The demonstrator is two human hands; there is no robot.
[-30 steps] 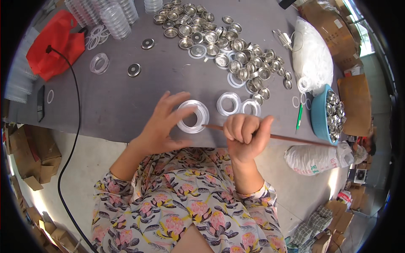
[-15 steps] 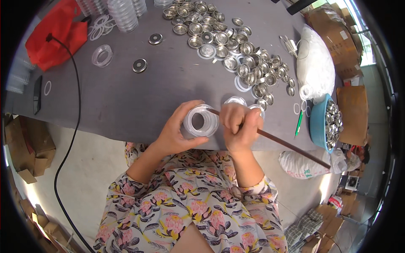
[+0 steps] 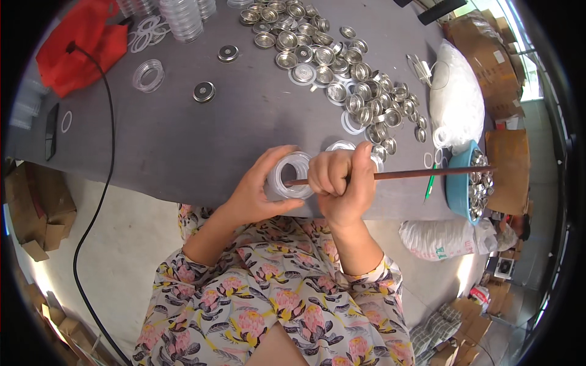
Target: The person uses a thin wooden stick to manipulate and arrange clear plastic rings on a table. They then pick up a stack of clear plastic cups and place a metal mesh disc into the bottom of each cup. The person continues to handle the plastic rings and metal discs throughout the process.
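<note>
My left hand is wrapped round a stack of clear plastic rings near the front edge of the table. In my right fist is a thin brown stick, lying almost level. Its left tip reaches over the opening of the ring stack; how deep it goes I cannot tell. The long end sticks out to the right, over the blue basin. Behind my right hand, more clear rings are partly hidden. Metal strainer caps lie heaped beyond.
A blue basin of metal caps and a white plastic bag stand on the right. Green-handled tool lies beside the basin. At left are a red bag, a black cable, a loose ring pile and stacked clear rings.
The stick has swung from slanting down to the right to nearly level, its left tip now over the ring opening. My right hand has turned, thumb upward. My left hand keeps its hold.
</note>
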